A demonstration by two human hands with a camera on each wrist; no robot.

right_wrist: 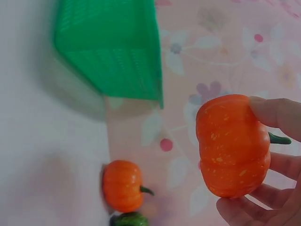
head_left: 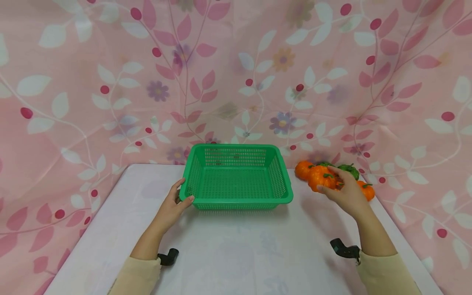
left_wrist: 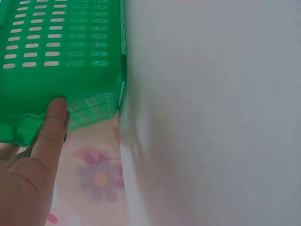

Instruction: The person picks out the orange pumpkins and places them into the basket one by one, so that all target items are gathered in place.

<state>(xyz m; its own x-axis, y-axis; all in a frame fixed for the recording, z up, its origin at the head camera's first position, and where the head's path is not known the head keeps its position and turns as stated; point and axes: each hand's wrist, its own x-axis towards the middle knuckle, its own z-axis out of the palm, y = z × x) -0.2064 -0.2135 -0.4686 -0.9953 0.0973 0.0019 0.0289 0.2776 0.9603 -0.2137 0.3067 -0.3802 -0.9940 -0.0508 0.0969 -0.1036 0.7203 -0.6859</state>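
Note:
A green plastic basket [head_left: 236, 200] with slotted walls stands on the table, nothing inside it. My left hand [head_left: 172, 207] holds its left rim near the front corner, thumb over the edge; in the left wrist view a finger [left_wrist: 55, 115] lies against the basket wall [left_wrist: 56, 82]. To the right of the basket, my right hand [head_left: 346, 191] grips a small orange pumpkin [head_left: 319, 178] with a green stem. The right wrist view shows this pumpkin [right_wrist: 233, 148] between thumb and fingers, raised off the table.
At the table's back right corner lie more pumpkins: an orange one [head_left: 303, 169], another orange one [head_left: 366, 190] and dark green ones [head_left: 349, 170], partly hidden by my right hand. A pink floral curtain [head_left: 236, 82] hangs behind the white tabletop [head_left: 232, 250].

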